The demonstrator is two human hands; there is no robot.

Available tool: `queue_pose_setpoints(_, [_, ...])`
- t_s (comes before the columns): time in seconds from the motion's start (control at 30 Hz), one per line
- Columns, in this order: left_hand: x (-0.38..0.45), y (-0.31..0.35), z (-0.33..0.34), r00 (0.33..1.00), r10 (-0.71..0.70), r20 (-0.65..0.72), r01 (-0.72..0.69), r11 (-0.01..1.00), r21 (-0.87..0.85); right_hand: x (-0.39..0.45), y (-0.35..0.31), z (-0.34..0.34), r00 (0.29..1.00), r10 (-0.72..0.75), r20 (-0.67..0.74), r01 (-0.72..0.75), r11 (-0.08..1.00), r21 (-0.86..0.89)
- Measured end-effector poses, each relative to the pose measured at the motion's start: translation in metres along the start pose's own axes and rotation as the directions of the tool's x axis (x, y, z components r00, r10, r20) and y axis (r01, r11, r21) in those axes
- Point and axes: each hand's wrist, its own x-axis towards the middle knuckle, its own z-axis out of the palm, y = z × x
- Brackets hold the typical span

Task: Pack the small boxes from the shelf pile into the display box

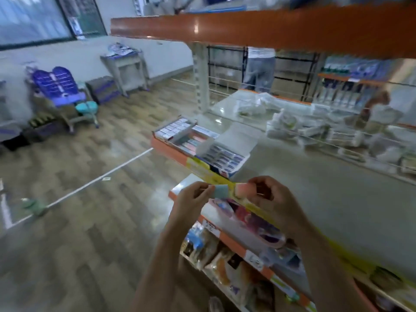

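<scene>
My left hand (193,195) pinches a small teal box (220,191) in front of the shelf edge. Close beside it, my right hand (269,194) grips a small pink box (243,189). Both hands hover just below the shelf's front lip. Farther up on the shelf stands the open display box (234,140), with rows of small boxes (222,158) packed inside. To its left lie two more trays: one with pink and teal boxes (193,141), one with grey boxes (174,129). The picture is blurred.
An orange upper shelf beam (258,28) hangs overhead. Bagged goods (315,127) pile at the shelf's back right behind a wire rail. The lower shelf (236,251) holds packets. A person (260,68) stands behind the rack. A purple chair (63,93) stands on the wooden floor at left.
</scene>
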Motion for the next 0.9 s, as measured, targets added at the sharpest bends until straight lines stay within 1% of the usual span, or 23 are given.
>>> queue_pose_setpoints(0.1, [0.040,-0.008,-0.029,0.999,0.023,-0.038,-0.022,1.000,0.022,0.045,-0.009,0.024,0.999,-0.034,0.022,0.033,0.998,0.056])
queue_pose_setpoints(0.23, [0.093,-0.009,-0.059,0.998,0.028,-0.056,-0.027,0.999,0.031,0.105,-0.023,0.047,0.997,-0.064,0.035,0.060,0.993,0.100])
queue_pose_setpoints(0.37, [0.142,-0.011,-0.079,0.998,0.030,-0.061,-0.031,0.999,-0.024,0.155,-0.029,0.066,0.996,-0.076,0.049,0.072,0.994,0.076])
queue_pose_setpoints(0.43, [0.163,-0.015,-0.087,0.997,0.042,-0.061,-0.044,0.998,-0.043,0.176,-0.029,0.075,0.997,-0.061,0.045,0.060,0.998,0.030])
queue_pose_setpoints(0.53, [0.189,-0.028,-0.096,0.999,0.024,-0.040,-0.026,0.998,-0.050,0.201,-0.025,0.090,0.999,-0.043,0.019,0.044,0.997,-0.055])
queue_pose_setpoints(0.67, [0.227,-0.047,-0.112,0.999,0.029,0.022,-0.028,0.999,-0.015,0.232,-0.017,0.111,0.997,-0.020,-0.069,0.005,0.977,-0.211])
queue_pose_setpoints(0.77, [0.264,-0.059,-0.124,0.992,0.053,0.112,-0.050,0.998,-0.027,0.253,-0.016,0.123,0.986,-0.028,-0.164,-0.022,0.955,-0.296])
queue_pose_setpoints(0.9, [0.310,-0.069,-0.133,0.953,0.112,0.282,-0.122,0.992,0.019,0.270,-0.018,0.135,0.966,0.025,-0.257,-0.145,0.876,-0.460])
